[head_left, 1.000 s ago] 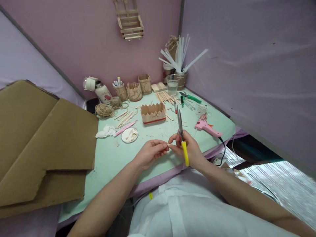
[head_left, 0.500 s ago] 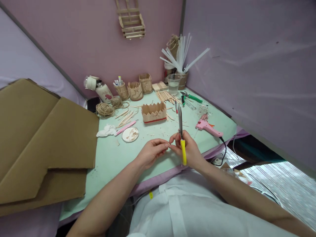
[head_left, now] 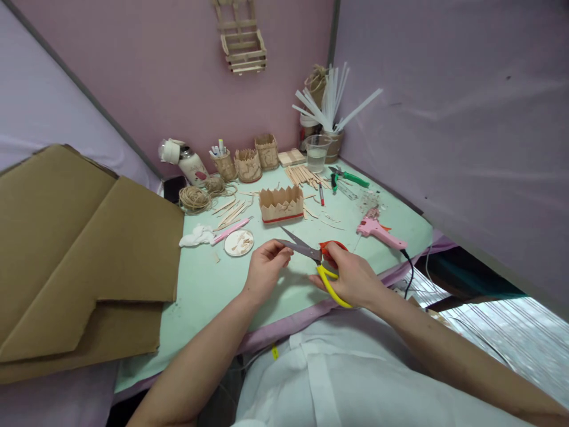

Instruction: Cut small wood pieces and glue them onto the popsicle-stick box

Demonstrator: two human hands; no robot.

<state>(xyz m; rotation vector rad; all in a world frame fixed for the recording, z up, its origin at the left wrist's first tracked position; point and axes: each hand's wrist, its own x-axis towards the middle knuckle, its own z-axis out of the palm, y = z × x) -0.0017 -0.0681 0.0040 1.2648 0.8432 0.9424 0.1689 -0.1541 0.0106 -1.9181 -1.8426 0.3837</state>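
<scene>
My right hand (head_left: 349, 276) grips a pair of scissors (head_left: 306, 249) by its yellow and orange-red handles. The blades are spread apart and point left, reaching to the fingertips of my left hand (head_left: 265, 267). That left hand is closed in a pinch beside the lower blade; whatever lies between its fingers is too small to make out. Just beyond the blades stands a wooden box (head_left: 281, 206) with a jagged top edge and a red strip along its base. A small white dish (head_left: 239, 243) with wood bits lies to the left of it.
Cardboard (head_left: 133, 249) covers the table's left side. A pink glue gun (head_left: 380, 230) with a black cord lies at right, near green-handled pliers (head_left: 353, 178). Craft sticks (head_left: 304, 177), a cup of water (head_left: 316, 155) and twine (head_left: 194, 200) are further back.
The scissors have swung from upright with blades together to pointing left with blades spread. My hands, previously touching at the fingertips, have drawn apart, and my right fingers are now on the handles.
</scene>
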